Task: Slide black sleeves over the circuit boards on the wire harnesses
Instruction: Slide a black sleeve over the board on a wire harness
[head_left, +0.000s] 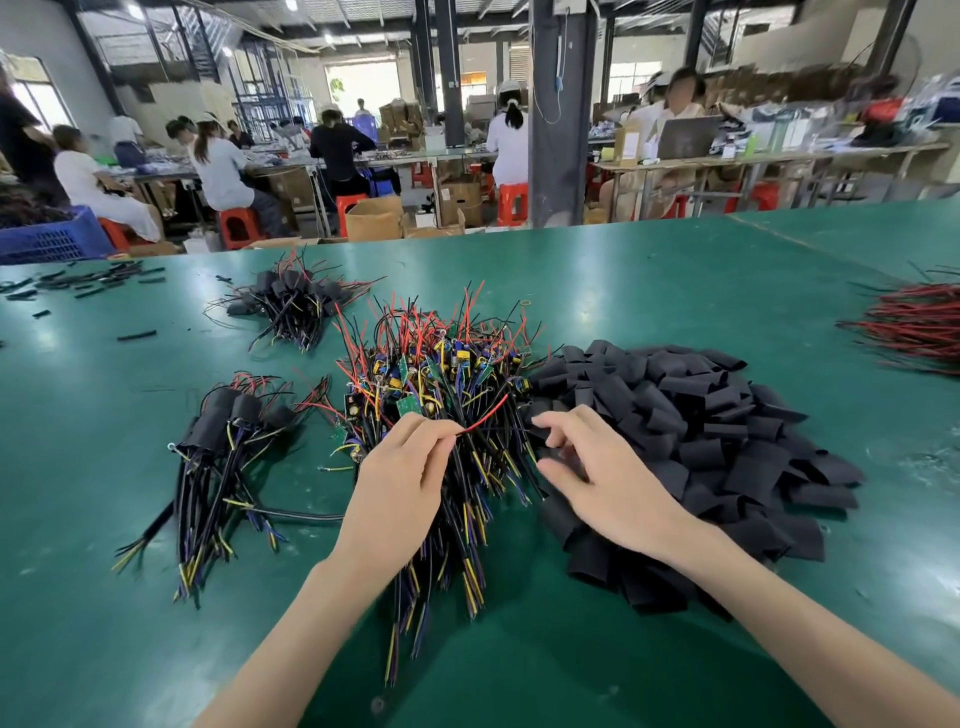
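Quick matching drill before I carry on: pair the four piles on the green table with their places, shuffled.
Things:
1. heap of loose black sleeves
2. central pile of bare green circuit boards with red and black wires
3. bundle of red and black wires
4. bundle of harnesses already in black sleeves

Places:
A. far right edge of the green table
B. left of the left hand
C. under the right hand, to its right
D. between the two hands, reaching away from them

Pairs: 1-C, 2-D, 3-A, 4-B
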